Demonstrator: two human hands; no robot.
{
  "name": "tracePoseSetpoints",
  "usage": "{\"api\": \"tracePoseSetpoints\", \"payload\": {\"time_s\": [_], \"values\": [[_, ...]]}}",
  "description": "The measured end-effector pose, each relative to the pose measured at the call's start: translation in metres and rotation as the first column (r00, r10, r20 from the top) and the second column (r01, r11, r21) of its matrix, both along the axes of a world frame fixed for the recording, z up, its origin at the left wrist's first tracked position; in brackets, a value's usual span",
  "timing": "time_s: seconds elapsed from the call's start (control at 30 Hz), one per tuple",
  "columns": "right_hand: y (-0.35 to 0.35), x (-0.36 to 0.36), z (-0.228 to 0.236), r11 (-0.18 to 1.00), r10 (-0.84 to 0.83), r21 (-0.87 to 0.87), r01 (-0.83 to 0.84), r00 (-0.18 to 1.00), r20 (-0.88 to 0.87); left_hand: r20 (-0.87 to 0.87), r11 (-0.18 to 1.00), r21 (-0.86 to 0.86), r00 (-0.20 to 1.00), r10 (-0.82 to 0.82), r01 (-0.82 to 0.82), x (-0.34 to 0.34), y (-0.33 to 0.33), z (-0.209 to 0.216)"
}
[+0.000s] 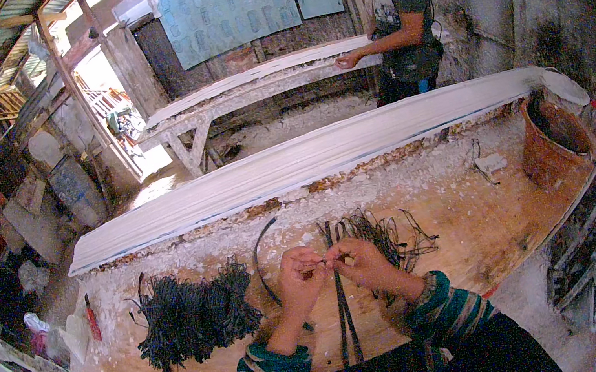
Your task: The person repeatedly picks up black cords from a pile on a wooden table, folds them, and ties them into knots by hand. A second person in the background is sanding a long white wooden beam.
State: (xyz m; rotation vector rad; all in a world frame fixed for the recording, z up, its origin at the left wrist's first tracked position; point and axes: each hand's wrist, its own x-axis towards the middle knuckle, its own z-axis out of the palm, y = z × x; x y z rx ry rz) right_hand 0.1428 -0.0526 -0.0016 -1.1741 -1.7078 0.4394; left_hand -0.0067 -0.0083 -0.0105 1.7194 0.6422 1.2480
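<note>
My left hand (301, 275) and my right hand (364, 260) meet over the wooden board, fingertips pinched together. A small dark bit, like the end of a thin black cord, shows between them; its exact form is too small to tell. Narrow black straps (346, 321) run lengthwise just beneath my fingers, toward my body. A curved black strip (262, 268) lies left of my left hand. Further left sits a thick pile of black cords (197, 315) in bundles. Beyond my right hand is a looser tangle of thin black cords (409, 240), partly hidden by that hand.
A long white raised slab (294, 163) borders the board's (474, 234) far side. A rusty bucket (552, 141) stands at the right end. A red-handled tool (92, 318) lies at the left edge. A person (403, 24) works at another long bench (273, 88) behind.
</note>
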Motion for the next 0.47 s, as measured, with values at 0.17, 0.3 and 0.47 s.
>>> {"api": "tracePoseSetpoints", "payload": {"time_s": [0.17,0.3,0.47], "values": [[-0.0026,-0.0024,0.0016,0.975,0.089,-0.172,-0.138,0.96,-0.265,0.141,0.991,-0.121,0.989,-0.031,0.048,0.0007,0.0033,-0.0019],[-0.0028,0.0009,0.0044,0.875,0.197,-0.274,-0.399,0.81,-0.552,0.251,0.891,-0.382,0.956,-0.154,0.244,-0.0025,0.0093,-0.0028],[-0.0048,0.001,0.0057,0.757,0.163,-0.263,-0.598,0.563,-0.81,0.376,0.782,-0.485,0.901,-0.217,0.39,-0.0026,0.0017,0.0054]]}}
